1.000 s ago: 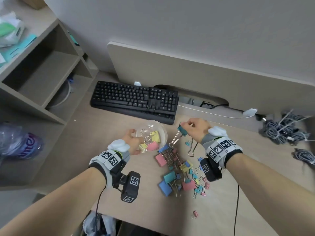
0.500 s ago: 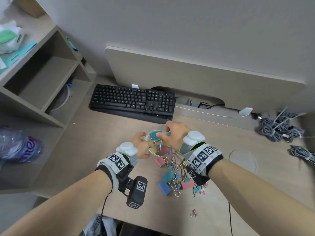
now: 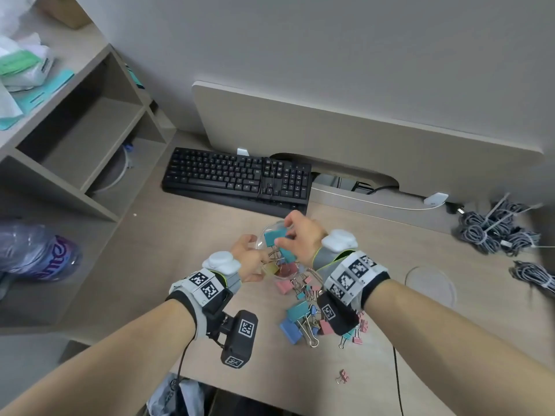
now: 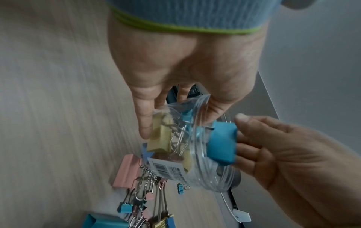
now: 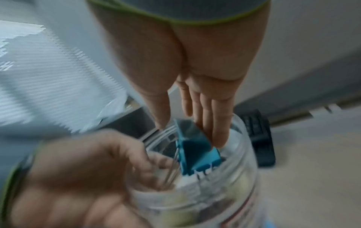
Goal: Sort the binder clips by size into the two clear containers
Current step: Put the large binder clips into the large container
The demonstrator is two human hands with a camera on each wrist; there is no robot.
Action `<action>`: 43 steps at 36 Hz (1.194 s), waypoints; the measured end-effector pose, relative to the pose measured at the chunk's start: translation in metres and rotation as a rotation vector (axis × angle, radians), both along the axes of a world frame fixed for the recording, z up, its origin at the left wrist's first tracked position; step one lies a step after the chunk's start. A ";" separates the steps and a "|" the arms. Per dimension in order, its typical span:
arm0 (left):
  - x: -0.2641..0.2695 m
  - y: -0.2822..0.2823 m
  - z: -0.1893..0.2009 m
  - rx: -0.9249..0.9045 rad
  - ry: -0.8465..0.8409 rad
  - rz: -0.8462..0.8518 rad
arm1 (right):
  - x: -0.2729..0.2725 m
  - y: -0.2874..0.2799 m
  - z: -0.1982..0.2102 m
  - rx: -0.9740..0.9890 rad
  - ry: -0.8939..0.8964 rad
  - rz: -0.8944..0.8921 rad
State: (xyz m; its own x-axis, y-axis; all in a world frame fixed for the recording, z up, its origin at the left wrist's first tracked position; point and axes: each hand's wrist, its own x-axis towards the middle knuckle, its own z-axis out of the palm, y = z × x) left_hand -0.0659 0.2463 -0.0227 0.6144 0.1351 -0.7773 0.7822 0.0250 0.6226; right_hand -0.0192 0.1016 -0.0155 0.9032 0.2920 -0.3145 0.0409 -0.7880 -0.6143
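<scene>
My left hand (image 3: 252, 261) grips a clear jar (image 3: 269, 233), tilted with its mouth toward my right hand (image 3: 288, 235). My right thumb and straight fingers pinch a large teal binder clip (image 3: 274, 237) at that mouth. The left wrist view shows the clip (image 4: 222, 143) against the jar's rim (image 4: 205, 174), and a large yellow clip (image 4: 160, 138) inside. The right wrist view shows the clip (image 5: 197, 154) partly inside the jar (image 5: 244, 177). A pile of mixed large and small clips (image 3: 306, 313) lies on the desk just below the hands.
A black keyboard (image 3: 240, 178) sits behind the jar. A clear round item (image 3: 429, 283) lies right of the pile, with grey cable bundles (image 3: 495, 232) beyond it. One small pink clip (image 3: 342, 378) lies near the desk's front edge. A shelf unit (image 3: 75, 130) stands on the left.
My right hand has carried the teal clip leftward from above the pile to the jar's mouth. My left hand has kept hold of the jar.
</scene>
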 end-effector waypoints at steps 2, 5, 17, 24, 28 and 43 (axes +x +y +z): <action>0.000 0.000 0.000 0.002 -0.006 0.000 | -0.002 0.002 0.002 -0.104 -0.081 0.131; -0.001 0.004 -0.002 0.019 -0.019 0.008 | 0.001 -0.004 0.006 -0.126 -0.146 0.179; -0.007 0.027 -0.014 0.066 0.011 0.141 | 0.012 -0.033 -0.019 -0.140 -0.023 0.068; -0.010 0.037 -0.017 0.037 0.037 0.146 | 0.001 -0.001 -0.021 -0.068 0.000 0.303; -0.009 0.038 -0.016 0.029 0.047 0.105 | 0.000 0.012 -0.024 -0.185 0.078 0.328; -0.002 0.039 -0.016 0.062 0.045 0.075 | -0.006 0.021 -0.034 -0.388 0.129 0.569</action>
State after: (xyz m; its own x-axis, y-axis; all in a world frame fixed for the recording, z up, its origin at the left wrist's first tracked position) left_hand -0.0678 0.2849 -0.0387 0.5653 0.2279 -0.7928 0.8068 0.0476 0.5889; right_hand -0.0254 0.1228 -0.0494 0.5917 0.5531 -0.5865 0.4576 -0.8294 -0.3205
